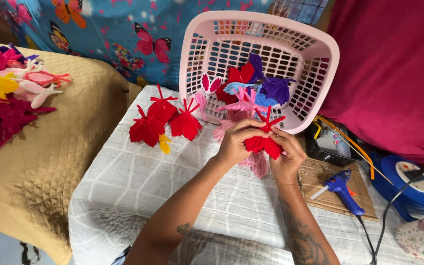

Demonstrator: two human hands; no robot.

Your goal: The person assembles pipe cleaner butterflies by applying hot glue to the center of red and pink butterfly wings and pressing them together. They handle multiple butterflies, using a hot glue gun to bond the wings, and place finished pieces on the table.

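Both my hands hold one red fuzzy pipe-cleaner flower piece (266, 142) above the white quilted table (138, 181). My left hand (235, 142) pinches its left side near the spiky stems. My right hand (287, 156) grips its right side. Pink fuzzy pieces (257, 164) lie under my hands. Three finished red pieces (163, 122) with a bit of yellow lie to the left on the table. A pink plastic basket (320, 64), tipped on its side behind my hands, holds red, purple, blue and pink pieces.
A blue glue gun (342, 189) rests on a woven mat (320, 179) at right, next to a blue round device (408, 184) and a floral mug (423, 238). Colourful fuzzy flowers (6, 88) lie on a tan quilted surface at left. Red cloth hangs at right.
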